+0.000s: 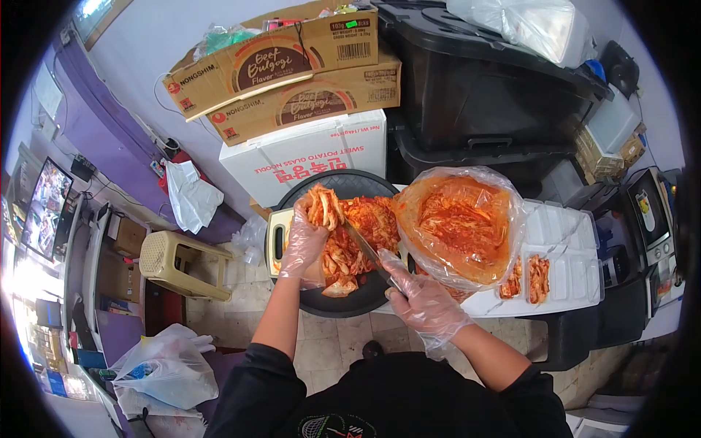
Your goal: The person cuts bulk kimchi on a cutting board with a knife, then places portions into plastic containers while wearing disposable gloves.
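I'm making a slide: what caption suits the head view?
Left hand holds kimchi, right hand a knife, a bag alongside.

My right hand [422, 298] covers the handle of my knife [361, 243]. Kimchi [371, 221] hides most of my cutting board [280, 217]. The scenes on the monitor [48, 208] are too small for me to read, and my view's lower edge crops my black shirt [409, 398].

My feed is bright, with harsh white glare left of the stool [162, 257]. I see straight lines bow toward the edges, where a black rim rounds off the corners.
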A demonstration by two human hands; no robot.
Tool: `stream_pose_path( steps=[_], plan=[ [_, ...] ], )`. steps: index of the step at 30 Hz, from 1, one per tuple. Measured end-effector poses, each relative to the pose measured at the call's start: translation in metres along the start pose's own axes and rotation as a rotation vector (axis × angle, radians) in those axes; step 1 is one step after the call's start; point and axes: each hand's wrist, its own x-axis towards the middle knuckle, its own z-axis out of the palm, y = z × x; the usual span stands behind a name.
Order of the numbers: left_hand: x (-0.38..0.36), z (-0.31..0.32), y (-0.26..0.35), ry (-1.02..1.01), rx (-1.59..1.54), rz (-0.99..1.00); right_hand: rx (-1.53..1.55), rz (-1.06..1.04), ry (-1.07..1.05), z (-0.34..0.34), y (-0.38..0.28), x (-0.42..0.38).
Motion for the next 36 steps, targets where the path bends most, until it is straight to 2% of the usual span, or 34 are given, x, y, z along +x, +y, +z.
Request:
stream_pose_path(
  steps=[2, 3, 5, 7, 9, 11, 13, 14, 15, 16, 17, 19, 20, 23, 25, 26, 29, 31, 33, 35, 36],
  plan=[
    [-0.002, 0.002, -0.015, -0.055, -0.004, -0.048, -0.007, 0.072, -0.105, 0.018, 0.021, 0.002],
    [-0.007, 0.005, -0.022, -0.055, -0.002, -0.042, -0.008, 0.069, -0.099, 0.029, 0.032, 0.003],
    [-0.015, 0.011, -0.027, -0.072, 0.145, -0.159, 0.053, 0.022, -0.077, 0.046, 0.048, 0.006],
    [-0.014, 0.015, -0.023, -0.054, 0.173, -0.203, 0.041, 0.015, -0.087, 0.038, 0.041, 0.006],
    [-0.010, 0.010, -0.023, -0.048, -0.095, -0.083, 0.055, 0.112, -0.199, 0.016, 0.025, 0.005],
    [0.003, 0.002, 0.019, -0.092, -0.130, -0.065, 0.033, 0.144, -0.212, -0.027, -0.013, 0.009],
    [0.015, 0.000, 0.068, -0.048, -0.061, 0.015, 0.009, 0.177, -0.218, -0.041, -0.019, 0.008],
    [0.018, -0.002, 0.095, -0.053, -0.063, 0.024, -0.024, -0.025, -0.017, -0.042, -0.010, 0.007],
    [0.021, -0.002, 0.122, -0.021, 0.074, 0.027, -0.059, -0.224, 0.185, -0.045, -0.004, 0.004],
    [0.025, 0.000, 0.144, 0.009, 0.210, 0.031, 0.066, -0.011, 0.015, -0.069, -0.020, -0.001],
    [0.031, 0.004, 0.158, -0.002, 0.204, 0.040, 0.060, -0.003, 0.027, -0.088, -0.031, -0.005],
    [0.043, 0.019, 0.187, -0.002, 0.157, 0.114, 0.088, 0.141, 0.008, -0.117, -0.038, -0.015],
    [0.045, 0.031, 0.207, -0.018, 0.147, 0.120, 0.199, 0.143, 0.034, -0.126, -0.031, -0.021],
    [0.052, 0.081, 0.252, -0.010, 0.240, 0.195, 0.074, 0.078, 0.155, -0.169, -0.014, -0.051],
    [0.066, 0.124, 0.259, 0.069, 0.322, 0.609, 0.006, 0.044, 0.200, -0.203, 0.002, -0.073],
    [0.067, 0.146, 0.265, 0.067, 0.313, 0.598, 0.001, 0.034, 0.235, -0.220, 0.012, -0.084],
    [0.044, 0.224, 0.313, -0.076, 0.203, 0.267, -0.003, 0.122, 0.231, -0.266, 0.051, -0.122],
    [0.055, 0.284, 0.287, -0.120, -0.041, 0.293, 0.044, 0.055, 0.301, -0.287, 0.095, -0.144],
    [0.052, 0.334, 0.273, -0.084, 0.049, 0.255, 0.008, 0.104, 0.253, -0.314, 0.125, -0.166],
    [0.034, 0.374, 0.270, -0.083, 0.131, 0.178, 0.051, 0.235, 0.108, -0.335, 0.153, -0.184],
    [0.036, 0.395, 0.249, -0.134, 0.009, 0.170, 0.034, 0.291, 0.073, -0.343, 0.162, -0.191]
  ],
)
